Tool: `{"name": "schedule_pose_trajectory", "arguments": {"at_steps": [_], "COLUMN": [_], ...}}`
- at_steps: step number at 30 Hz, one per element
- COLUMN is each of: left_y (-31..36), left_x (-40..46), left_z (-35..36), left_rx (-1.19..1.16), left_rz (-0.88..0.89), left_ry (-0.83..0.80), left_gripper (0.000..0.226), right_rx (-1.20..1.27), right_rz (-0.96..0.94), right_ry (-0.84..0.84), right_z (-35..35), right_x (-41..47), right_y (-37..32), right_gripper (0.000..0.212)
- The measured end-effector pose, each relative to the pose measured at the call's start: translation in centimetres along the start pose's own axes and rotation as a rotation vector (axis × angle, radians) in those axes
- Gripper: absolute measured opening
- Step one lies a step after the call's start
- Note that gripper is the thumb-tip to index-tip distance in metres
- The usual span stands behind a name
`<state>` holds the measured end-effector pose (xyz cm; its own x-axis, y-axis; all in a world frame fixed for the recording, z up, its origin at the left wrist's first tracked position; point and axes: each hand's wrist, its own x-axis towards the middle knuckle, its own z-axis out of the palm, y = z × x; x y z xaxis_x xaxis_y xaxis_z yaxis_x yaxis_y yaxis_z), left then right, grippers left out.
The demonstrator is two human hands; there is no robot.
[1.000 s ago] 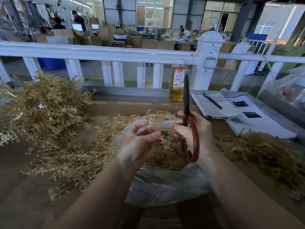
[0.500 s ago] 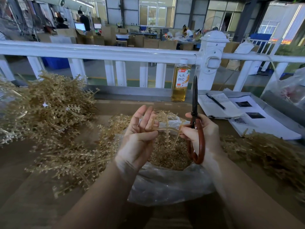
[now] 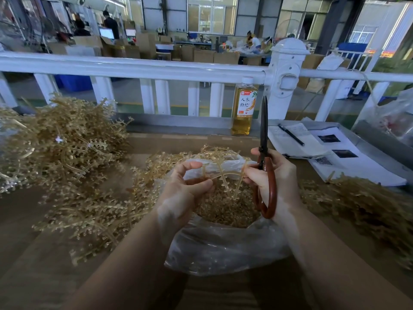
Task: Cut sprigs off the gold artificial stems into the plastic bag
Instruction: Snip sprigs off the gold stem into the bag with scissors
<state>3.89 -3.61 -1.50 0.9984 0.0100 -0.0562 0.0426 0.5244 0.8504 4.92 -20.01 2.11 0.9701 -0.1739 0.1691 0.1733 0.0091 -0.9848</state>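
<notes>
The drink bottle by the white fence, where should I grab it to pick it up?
Probably round the middle of the drink bottle, on its label, reaching in from the near side. It stands upright with the white fence close behind it, so the side facing you is the open one. Its body looks straight there, and the cap end is narrower.

Gold stems (image 3: 64, 139) heap up on the left and another pile (image 3: 366, 206) crowds the right, leaving the plastic bag (image 3: 223, 247) hemmed between them. Far off, a bottle (image 3: 243, 108), papers (image 3: 348, 157) and the white railing (image 3: 134, 68) block reach; the near table (image 3: 33, 276) lies bare.
</notes>
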Motion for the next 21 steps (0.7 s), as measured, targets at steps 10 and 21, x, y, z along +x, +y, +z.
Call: {"name": "schedule_pose_trajectory", "arguments": {"at_steps": [10, 21], "left_y": [0.1, -0.7], "left_x": [0.1, 0.9], "left_z": [-0.3, -0.3], "left_rx": [0.080, -0.070], "left_rz": [-0.054, -0.062], "left_ry": [0.042, 0.125], "left_gripper": [0.032, 0.017], "right_rx": [0.014, -0.297], "right_rz": [0.050, -0.055], "right_ry": [0.004, -0.101], "right_z": [-0.3, -0.9], "right_x": [0.0, 0.5], "right_y": [0.0, 1.7], "right_gripper": [0.034, 0.026]}}
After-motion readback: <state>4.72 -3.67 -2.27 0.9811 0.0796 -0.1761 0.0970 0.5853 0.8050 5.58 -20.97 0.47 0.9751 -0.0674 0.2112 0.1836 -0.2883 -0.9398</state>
